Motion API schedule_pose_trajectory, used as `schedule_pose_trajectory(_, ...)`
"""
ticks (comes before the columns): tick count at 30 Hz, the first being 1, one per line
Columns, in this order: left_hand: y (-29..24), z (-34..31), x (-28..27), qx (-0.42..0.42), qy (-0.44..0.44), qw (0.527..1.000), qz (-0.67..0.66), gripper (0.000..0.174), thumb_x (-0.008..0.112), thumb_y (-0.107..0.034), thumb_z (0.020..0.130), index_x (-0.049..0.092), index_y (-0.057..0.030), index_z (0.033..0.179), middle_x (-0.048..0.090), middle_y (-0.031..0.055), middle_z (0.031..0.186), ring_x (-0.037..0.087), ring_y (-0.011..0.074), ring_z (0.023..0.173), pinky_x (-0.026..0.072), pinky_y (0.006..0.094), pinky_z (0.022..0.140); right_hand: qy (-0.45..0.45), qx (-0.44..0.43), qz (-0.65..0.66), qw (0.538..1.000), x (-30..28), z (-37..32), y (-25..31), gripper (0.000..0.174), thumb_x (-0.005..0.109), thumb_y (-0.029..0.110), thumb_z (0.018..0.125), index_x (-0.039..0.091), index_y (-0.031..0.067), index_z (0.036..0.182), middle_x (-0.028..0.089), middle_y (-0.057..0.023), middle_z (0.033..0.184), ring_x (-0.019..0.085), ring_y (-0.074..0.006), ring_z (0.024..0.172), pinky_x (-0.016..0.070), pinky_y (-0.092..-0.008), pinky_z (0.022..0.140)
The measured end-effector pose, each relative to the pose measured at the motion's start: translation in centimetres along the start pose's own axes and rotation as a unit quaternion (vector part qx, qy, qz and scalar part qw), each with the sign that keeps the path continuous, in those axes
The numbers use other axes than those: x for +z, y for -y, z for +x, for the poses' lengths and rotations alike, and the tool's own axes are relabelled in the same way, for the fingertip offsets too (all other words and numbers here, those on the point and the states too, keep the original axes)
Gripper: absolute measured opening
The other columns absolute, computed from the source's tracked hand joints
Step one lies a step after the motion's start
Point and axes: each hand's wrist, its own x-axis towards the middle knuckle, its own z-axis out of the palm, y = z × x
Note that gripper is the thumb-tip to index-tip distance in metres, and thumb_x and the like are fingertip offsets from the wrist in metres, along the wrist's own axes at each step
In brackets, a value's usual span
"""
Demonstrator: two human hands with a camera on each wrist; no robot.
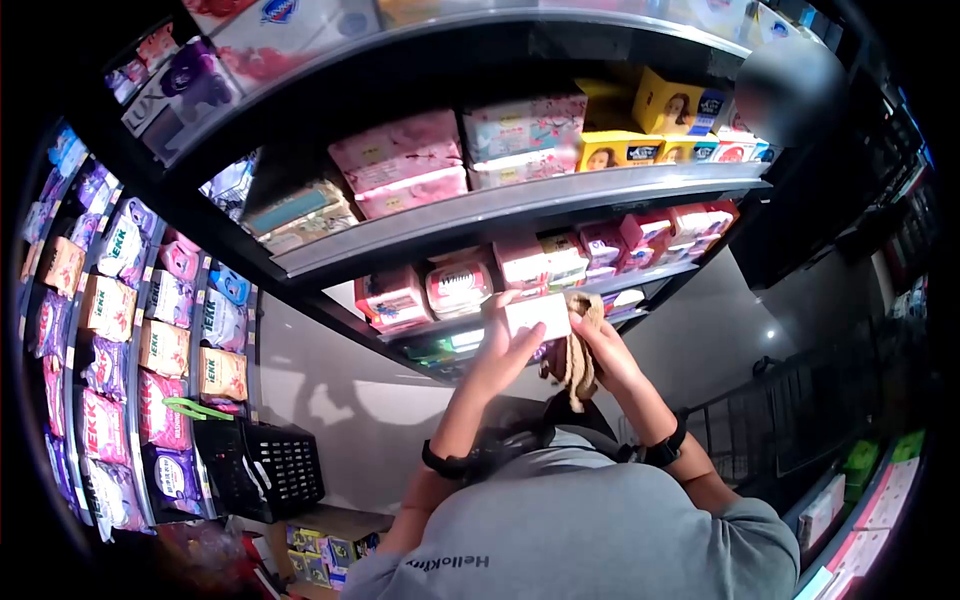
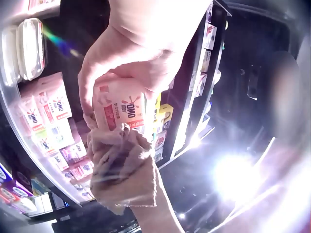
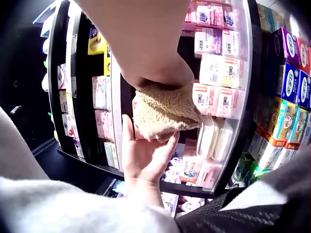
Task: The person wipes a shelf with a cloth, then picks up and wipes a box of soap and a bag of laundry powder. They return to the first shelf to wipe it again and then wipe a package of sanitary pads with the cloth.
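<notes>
As left hand point(image 2: 141, 58) grips OMO pack point(image 2: 116, 106), right hand point(image 1: 608, 352) holding tan cloth point(image 3: 165, 110) against it

Tan cloth point(image 3: 165, 114), red-printed pale pack point(image 2: 116, 104)

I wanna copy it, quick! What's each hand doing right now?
Left hand: holding the pink OMO pack.
Right hand: holding the tan cloth.

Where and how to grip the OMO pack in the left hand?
I'd take the OMO pack by opposite edges at the end away from the cloth, coming from the person's left. It's boxy, with flat faces, so thumb and fingers should seat well; the cloth covers part of the other end. The left hand already holds it from that side.
</notes>
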Motion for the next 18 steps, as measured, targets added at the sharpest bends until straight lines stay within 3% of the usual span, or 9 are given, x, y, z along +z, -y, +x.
schedule_pose_trajectory(3,-1.6,0.4,0.5,-0.104,0.115,0.953,-0.259,0.075,0.068,-0.003,0.075,0.019,-0.0102,0.131,0.032,0.0069,0.125,0.037,0.0158,0.112,0.0419,0.0315,0.085,-0.052,0.005,-0.009,0.999,-0.7,0.2,0.8,0.039,0.051,0.030,0.090,0.049,-0.0005,0.113,0.059,-0.0083,0.098,0.060,-0.0141,0.083,0.0493,-0.0288,0.071)
schedule_pose_trajectory(4,-0.8,0.7,0.8,-0.023,0.093,0.984,-0.152,0.068,0.066,-0.004,0.077,0.023,-0.0085,0.130,0.043,0.0084,0.117,0.048,0.0150,0.099,0.0469,0.0305,0.078,-0.067,0.019,0.009,0.998,-1.0,0.2,1.1,0.038,0.051,0.031,0.089,0.051,0.0000,0.110,0.060,-0.0073,0.093,0.060,-0.0143,0.079,0.0493,-0.0282,0.068)
schedule_pose_trajectory(7,-0.1,1.6,1.1,-0.160,0.040,0.942,-0.292,0.051,0.059,-0.009,0.084,0.031,-0.0026,0.127,0.056,0.0097,0.097,0.057,0.0131,0.065,0.0505,0.0246,0.056,-0.037,0.068,0.029,0.997,-2.5,0.1,1.4,0.032,0.051,0.031,0.089,0.054,0.0017,0.101,0.061,-0.0056,0.082,0.060,-0.0144,0.070,0.0491,-0.0275,0.062)
schedule_pose_trajectory(8,-0.1,2.0,0.5,-0.205,0.054,0.939,-0.272,0.047,0.059,-0.014,0.085,0.036,-0.0007,0.124,0.055,0.0098,0.103,0.058,0.0146,0.079,0.0497,0.0259,0.067,-0.030,0.055,0.046,0.997,-2.4,0.0,1.5,0.032,0.051,0.031,0.089,0.055,0.0014,0.101,0.061,-0.0060,0.083,0.060,-0.0143,0.071,0.0492,-0.0279,0.063)
schedule_pose_trajectory(11,1.6,2.4,1.3,-0.140,-0.023,0.965,-0.222,0.055,0.065,-0.032,0.079,0.043,-0.0028,0.120,0.059,0.0040,0.102,0.056,0.0077,0.079,0.0430,0.0169,0.050,-0.013,0.041,0.031,0.999,-2.6,0.3,1.9,0.034,0.050,0.029,0.089,0.052,0.0002,0.107,0.061,-0.0073,0.085,0.061,-0.0147,0.073,0.0496,-0.0288,0.064)
schedule_pose_trajectory(14,0.8,3.0,0.9,-0.169,-0.013,0.964,-0.203,0.057,0.067,-0.031,0.078,0.041,-0.0044,0.122,0.058,0.0041,0.104,0.056,0.0081,0.084,0.0423,0.0173,0.047,-0.004,0.041,0.049,0.998,-3.3,1.3,1.5,0.035,0.050,0.027,0.089,0.050,-0.0009,0.111,0.061,-0.0085,0.087,0.061,-0.0156,0.073,0.0500,-0.0293,0.065)
schedule_pose_trajectory(15,0.7,3.4,1.2,-0.119,-0.037,0.974,-0.191,0.060,0.069,-0.031,0.076,0.040,-0.0043,0.122,0.057,0.0054,0.106,0.056,0.0091,0.087,0.0425,0.0179,0.044,0.017,0.045,0.044,0.998,-3.6,1.7,1.7,0.036,0.051,0.026,0.089,0.049,-0.0010,0.112,0.061,-0.0085,0.089,0.061,-0.0159,0.075,0.0502,-0.0296,0.066)
schedule_pose_trajectory(16,0.7,4.0,1.1,-0.097,-0.041,0.977,-0.186,0.058,0.071,-0.027,0.076,0.041,-0.0035,0.120,0.057,0.0076,0.107,0.056,0.0126,0.090,0.0480,0.0226,0.056,0.005,0.036,0.059,0.998,-3.3,2.1,1.7,0.036,0.051,0.027,0.089,0.049,-0.0010,0.112,0.060,-0.0087,0.091,0.061,-0.0159,0.077,0.0503,-0.0293,0.066)
schedule_pose_trajectory(18,0.1,5.4,0.5,-0.096,-0.038,0.973,-0.205,0.054,0.070,-0.018,0.077,0.042,0.0000,0.119,0.054,0.0080,0.111,0.050,0.0153,0.105,0.0388,0.0299,0.091,0.000,0.040,0.005,0.999,-3.2,3.4,1.7,0.036,0.050,0.027,0.089,0.049,-0.0010,0.112,0.060,-0.0089,0.092,0.061,-0.0161,0.078,0.0500,-0.0291,0.067)
